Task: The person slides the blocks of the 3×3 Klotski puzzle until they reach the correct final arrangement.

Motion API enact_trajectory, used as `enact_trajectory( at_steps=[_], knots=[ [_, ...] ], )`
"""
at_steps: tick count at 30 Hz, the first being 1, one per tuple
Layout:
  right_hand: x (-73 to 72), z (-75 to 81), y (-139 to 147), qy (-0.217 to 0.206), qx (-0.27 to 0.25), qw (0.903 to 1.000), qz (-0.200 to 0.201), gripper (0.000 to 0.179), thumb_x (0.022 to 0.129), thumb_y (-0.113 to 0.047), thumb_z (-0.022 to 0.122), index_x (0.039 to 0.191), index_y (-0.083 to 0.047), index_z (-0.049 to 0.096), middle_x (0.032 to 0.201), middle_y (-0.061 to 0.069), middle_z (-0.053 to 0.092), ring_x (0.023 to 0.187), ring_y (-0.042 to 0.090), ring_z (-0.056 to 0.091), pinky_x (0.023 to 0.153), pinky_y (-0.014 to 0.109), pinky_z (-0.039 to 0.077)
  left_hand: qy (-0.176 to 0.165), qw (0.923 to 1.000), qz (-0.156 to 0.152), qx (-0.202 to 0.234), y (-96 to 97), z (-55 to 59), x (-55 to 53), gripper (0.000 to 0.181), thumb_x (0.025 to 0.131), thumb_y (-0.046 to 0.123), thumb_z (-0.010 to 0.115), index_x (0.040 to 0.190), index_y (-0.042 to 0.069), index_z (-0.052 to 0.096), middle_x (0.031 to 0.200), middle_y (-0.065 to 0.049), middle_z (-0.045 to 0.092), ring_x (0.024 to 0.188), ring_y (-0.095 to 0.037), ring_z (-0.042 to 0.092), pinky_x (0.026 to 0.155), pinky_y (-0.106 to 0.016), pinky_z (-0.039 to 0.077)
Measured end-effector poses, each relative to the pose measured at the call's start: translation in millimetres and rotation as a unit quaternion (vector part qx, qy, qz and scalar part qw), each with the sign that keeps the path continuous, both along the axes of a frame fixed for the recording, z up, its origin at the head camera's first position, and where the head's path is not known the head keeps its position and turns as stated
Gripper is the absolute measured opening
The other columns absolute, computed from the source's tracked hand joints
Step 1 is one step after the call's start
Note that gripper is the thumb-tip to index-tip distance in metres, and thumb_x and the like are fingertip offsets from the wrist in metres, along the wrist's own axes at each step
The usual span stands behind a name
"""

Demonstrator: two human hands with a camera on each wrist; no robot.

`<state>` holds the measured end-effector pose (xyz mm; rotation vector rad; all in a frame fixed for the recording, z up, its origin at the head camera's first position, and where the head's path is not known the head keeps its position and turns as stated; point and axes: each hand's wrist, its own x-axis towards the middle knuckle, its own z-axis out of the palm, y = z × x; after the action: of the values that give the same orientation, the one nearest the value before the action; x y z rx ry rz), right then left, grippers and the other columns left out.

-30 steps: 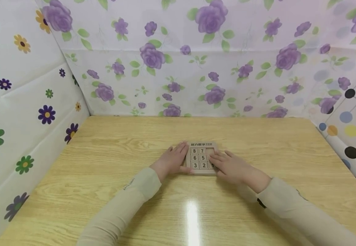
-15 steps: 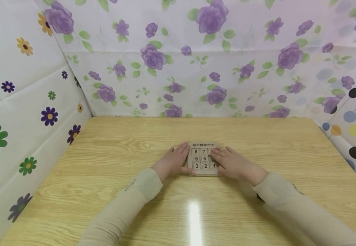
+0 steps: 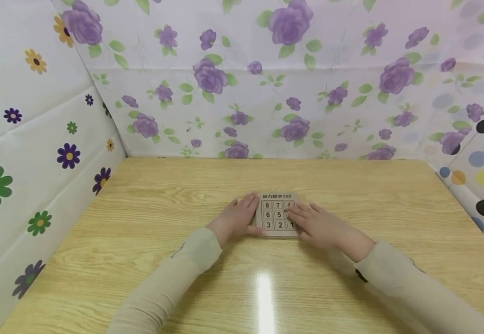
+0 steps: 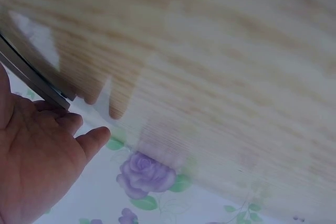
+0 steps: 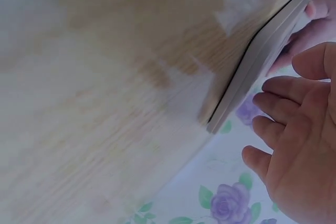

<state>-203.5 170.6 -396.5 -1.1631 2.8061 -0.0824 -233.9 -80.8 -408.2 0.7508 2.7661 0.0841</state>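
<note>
With my left hand (image 3: 236, 218) flat and relaxed against the left edge of the small square wooden number-tile sliding puzzle (image 3: 277, 215) mid-table (image 3: 141, 222), my right hand (image 3: 317, 224) lays straight fingertips on the right-column tiles, so I'd push lightly, board steadied.

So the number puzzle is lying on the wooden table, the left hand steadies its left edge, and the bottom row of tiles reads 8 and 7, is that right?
Not quite: 8 and 7 are in the top row. In the head view the number puzzle lies on the wooden table, the left hand rests against its left edge, and the bottom row reads 3, 2, 1. The right hand covers its right side.
</note>
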Motion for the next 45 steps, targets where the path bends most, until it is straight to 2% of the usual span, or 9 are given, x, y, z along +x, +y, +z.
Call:
enact_trajectory(
  at_steps=[4, 12, 18, 31, 36, 45],
  knots=[
    [12.7, 1.6, 4, 0.018, 0.01, 0.9996, 0.02, 0.055, 0.09, -0.016, 0.052, 0.141, 0.002, 0.043, 0.147, 0.018, 0.041, 0.138, 0.038, 0.034, 0.113, 0.057, 0.025, 0.003, 1.0, -0.001, -0.001, -0.2, 1.3, 0.2, 0.107, 0.081, 0.071, 0.051, 0.153, 0.007, 0.006, 0.16, -0.01, 0.003, 0.148, -0.023, 0.006, 0.119, -0.047, 0.015],
    [26.8, 0.1, 7, 0.006, 0.011, 0.9996, 0.026, 0.053, 0.091, -0.017, 0.052, 0.14, 0.002, 0.044, 0.146, 0.016, 0.043, 0.137, 0.035, 0.036, 0.114, 0.055, 0.025, 0.004, 1.0, -0.003, 0.001, -0.3, 2.1, 0.4, 0.106, 0.081, 0.07, 0.052, 0.153, 0.006, 0.007, 0.16, -0.01, 0.004, 0.148, -0.023, 0.007, 0.119, -0.047, 0.015],
    [24.2, -0.7, 6, 0.02, 0.012, 0.9993, 0.028, 0.053, 0.09, -0.016, 0.052, 0.139, 0.003, 0.045, 0.146, 0.017, 0.043, 0.136, 0.036, 0.037, 0.113, 0.056, 0.026, -0.003, 1.0, 0.0, 0.007, -0.9, 0.0, 1.1, 0.107, 0.081, 0.07, 0.052, 0.153, 0.006, 0.007, 0.16, -0.011, 0.003, 0.148, -0.023, 0.006, 0.119, -0.047, 0.014],
    [6.5, -6.5, 3, 0.035, 0.01, 0.9993, 0.01, 0.052, 0.09, -0.016, 0.049, 0.139, 0.003, 0.045, 0.146, 0.017, 0.043, 0.137, 0.037, 0.036, 0.113, 0.056, 0.026, -0.008, 1.0, 0.004, 0.0, -1.1, -1.8, -0.6, 0.106, 0.081, 0.071, 0.051, 0.154, 0.008, 0.005, 0.161, -0.009, 0.0, 0.148, -0.021, 0.004, 0.12, -0.045, 0.013],
    [10.3, -5.1, -2, 0.029, 0.019, 0.9994, 0.008, 0.054, 0.09, -0.016, 0.051, 0.14, 0.003, 0.044, 0.147, 0.018, 0.041, 0.138, 0.037, 0.034, 0.113, 0.056, 0.025, -0.003, 1.0, -0.002, -0.003, -0.8, 0.5, -0.1, 0.106, 0.081, 0.071, 0.05, 0.154, 0.007, 0.006, 0.16, -0.01, 0.002, 0.148, -0.023, 0.005, 0.119, -0.046, 0.014],
    [22.2, -5.8, -19, 0.016, 0.015, 0.9985, 0.05, 0.058, 0.089, -0.019, 0.052, 0.143, 0.0, 0.04, 0.151, 0.013, 0.037, 0.14, 0.032, 0.032, 0.114, 0.053, 0.026, 0.002, 1.0, 0.001, -0.004, -1.2, -0.3, 0.3, 0.106, 0.081, 0.071, 0.051, 0.153, 0.007, 0.008, 0.161, -0.01, 0.003, 0.148, -0.023, 0.006, 0.119, -0.046, 0.015]
  ],
)
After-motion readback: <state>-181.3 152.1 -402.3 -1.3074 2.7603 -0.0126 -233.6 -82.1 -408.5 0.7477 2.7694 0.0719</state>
